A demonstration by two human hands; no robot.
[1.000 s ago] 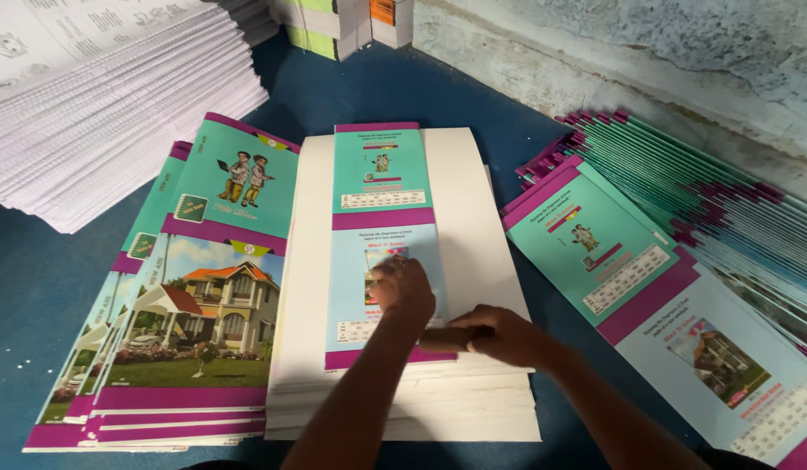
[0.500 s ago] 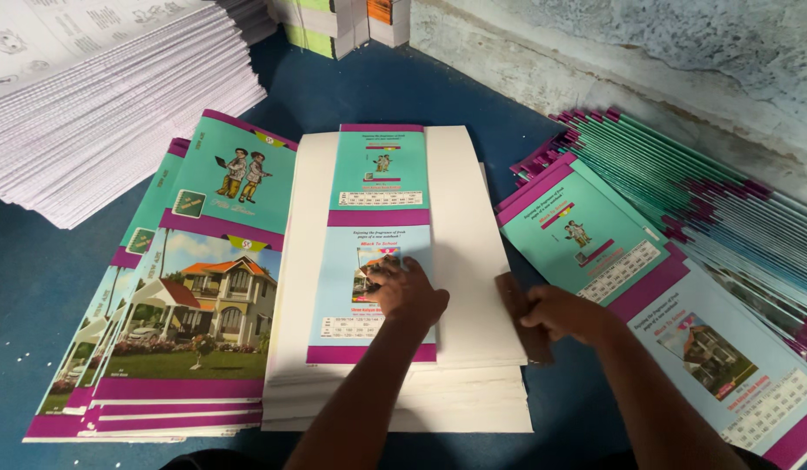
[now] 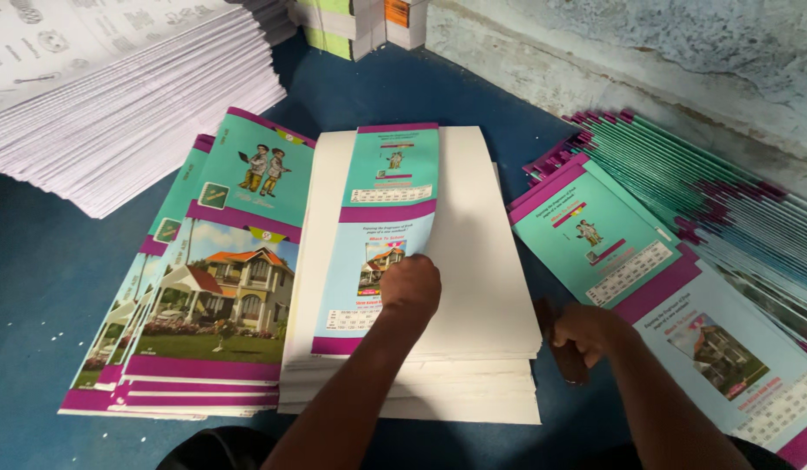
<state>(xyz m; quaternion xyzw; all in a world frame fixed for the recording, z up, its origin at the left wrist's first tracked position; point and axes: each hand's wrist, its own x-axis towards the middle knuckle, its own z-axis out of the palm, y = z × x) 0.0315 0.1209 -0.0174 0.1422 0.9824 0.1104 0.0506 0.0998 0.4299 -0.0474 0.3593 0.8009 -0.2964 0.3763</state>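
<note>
Blue table (image 3: 38,348). Centre: left hand (image 3: 410,285) lies fisted on a folded cover (image 3: 381,226), pinning it. At four o'clock, right hand (image 3: 586,335) grips a dark tool (image 3: 567,364).

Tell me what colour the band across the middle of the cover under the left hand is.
Purple band, on the teal cover; head view.

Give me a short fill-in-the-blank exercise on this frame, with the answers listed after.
1. The left hand presses on a printed strip that lies on the ____ stack.
2. The right hand holds a dark tool just ____ of that stack.
3. The cover left of the stack shows a ____ on a lawn.
4. The floor is ____.

Missing words: white; right; house; blue
</note>
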